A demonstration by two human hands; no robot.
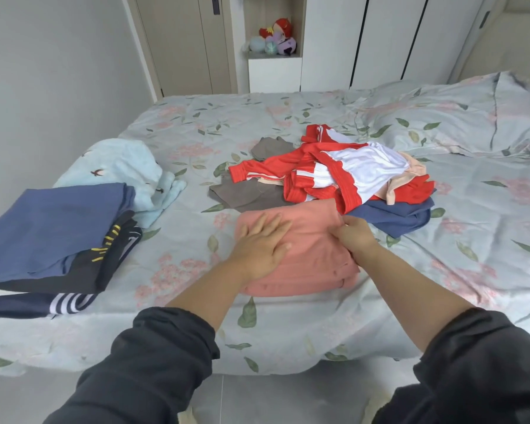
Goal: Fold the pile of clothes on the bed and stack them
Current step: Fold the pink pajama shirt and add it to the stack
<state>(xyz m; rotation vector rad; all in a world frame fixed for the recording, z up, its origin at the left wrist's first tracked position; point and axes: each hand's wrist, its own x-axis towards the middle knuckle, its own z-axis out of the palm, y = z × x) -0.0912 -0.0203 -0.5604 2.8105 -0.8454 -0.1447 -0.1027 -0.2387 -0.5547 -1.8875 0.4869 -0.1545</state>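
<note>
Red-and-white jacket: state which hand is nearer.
Right. The right hand pinches the folded pink garment beside the red-and-white jacket; the left hand presses it farther left.

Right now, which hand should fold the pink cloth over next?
Probably the right. The right hand pinches the pink cloth near its right edge, ready to lift it. The left hand lies flat on the cloth, pinning it down.

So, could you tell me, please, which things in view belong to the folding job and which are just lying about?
Job: pink garment, pressed by the left hand, pinched by the right hand; unfolded red and white jacket, grey garment and navy garment behind it; folded stack on the left; bed.
Lying about: pillow; plush toys; light blue fleece beside the stack (unsure).
</note>
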